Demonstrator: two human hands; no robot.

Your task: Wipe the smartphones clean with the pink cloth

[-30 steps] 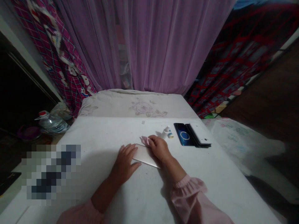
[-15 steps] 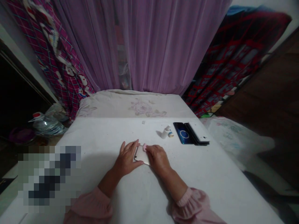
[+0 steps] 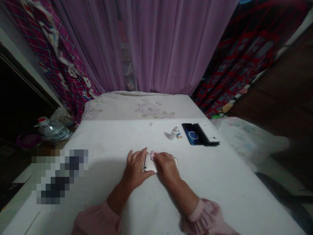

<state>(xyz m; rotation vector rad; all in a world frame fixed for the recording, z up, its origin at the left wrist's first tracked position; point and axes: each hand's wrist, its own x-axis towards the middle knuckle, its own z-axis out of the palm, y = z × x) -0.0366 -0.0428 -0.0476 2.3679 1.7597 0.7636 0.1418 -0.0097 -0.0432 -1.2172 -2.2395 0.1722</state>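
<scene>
A white smartphone (image 3: 149, 165) lies back up on the white-covered table, its camera at the left end. My left hand (image 3: 135, 165) grips that end, with the thumb along the near edge and the fingers at the far edge. Pinched in the fingers of my right hand (image 3: 168, 165) is a small pink pad (image 3: 153, 154), which rests on the phone's back. Whether the pad is sponge or cloth I cannot tell. My right hand covers the middle of the phone, and its right end shows beyond the hand.
Farther back stands a small white spray bottle (image 3: 173, 133) beside a small yellow-and-blue item (image 3: 179, 135). To its right are a blue phone (image 3: 192, 134) and a white phone (image 3: 208, 133) on dark ones. A large water bottle (image 3: 54, 128) is off the table's left side.
The view has shifted slightly. More of the phone's right end shows past my right hand. Both hands keep their hold, and the pink pad stays near the phone's far edge.
</scene>
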